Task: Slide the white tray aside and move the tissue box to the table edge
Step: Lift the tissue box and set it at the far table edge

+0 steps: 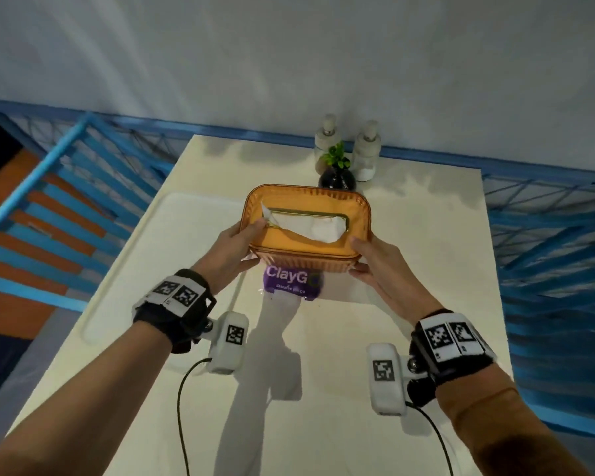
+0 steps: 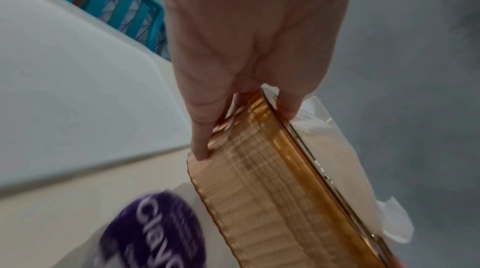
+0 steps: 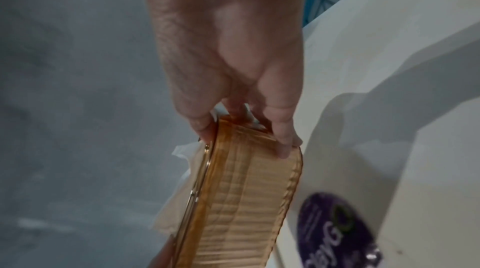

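Note:
The amber ribbed tissue box (image 1: 306,231) hangs above the middle of the cream table (image 1: 409,269), with white tissue showing through its top slot. My left hand (image 1: 236,250) grips its left end, thumb on the lid and fingers under the base. My right hand (image 1: 371,261) grips the right end the same way. In the left wrist view my left hand (image 2: 241,120) pinches the tissue box (image 2: 272,190) at its corner. The right wrist view shows my right hand (image 3: 246,132) clamped on the tissue box (image 3: 246,200). The white tray (image 1: 158,255) lies flat along the table's left side.
A purple ClayGo label (image 1: 291,281) sits on the table just under the box. Behind it stand a small black vase with a green plant (image 1: 337,173) and two pump bottles (image 1: 366,149) near the far edge. Blue railing (image 1: 547,235) borders the table left and right.

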### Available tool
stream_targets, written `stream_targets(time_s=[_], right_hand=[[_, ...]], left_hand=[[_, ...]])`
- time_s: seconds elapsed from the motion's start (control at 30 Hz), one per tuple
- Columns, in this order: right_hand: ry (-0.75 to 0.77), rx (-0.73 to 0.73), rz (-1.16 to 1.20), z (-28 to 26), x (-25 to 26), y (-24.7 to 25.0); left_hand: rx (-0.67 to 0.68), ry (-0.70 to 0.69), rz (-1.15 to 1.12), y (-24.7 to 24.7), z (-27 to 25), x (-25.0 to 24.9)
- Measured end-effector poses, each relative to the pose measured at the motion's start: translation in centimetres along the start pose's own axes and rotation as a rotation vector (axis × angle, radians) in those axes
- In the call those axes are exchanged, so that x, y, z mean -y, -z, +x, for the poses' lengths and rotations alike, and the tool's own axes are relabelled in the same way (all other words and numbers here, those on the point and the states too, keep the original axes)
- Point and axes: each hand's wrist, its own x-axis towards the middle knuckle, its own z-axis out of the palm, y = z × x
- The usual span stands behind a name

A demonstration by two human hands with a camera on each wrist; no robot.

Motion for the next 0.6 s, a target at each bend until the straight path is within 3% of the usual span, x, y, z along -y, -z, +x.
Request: stream_targets(time_s=[0.27,0.43,0.6], right_hand=[[0.194,0.037,0.011,2.7,5.7,-9.6],[0.227,-0.04,-0.008,7.0,9.0,-16.5],[0.198,-0.126,0.053,12.3,10.1,-21.2]], left_hand=[[-0.023,-0.183,0.067,10.1,-0.3,-7.1],[-0.015,-0.213,0.104,16.9,3.5,-11.5],[-0.004,-0.191,0.12,21.2,8.4,-12.8]])
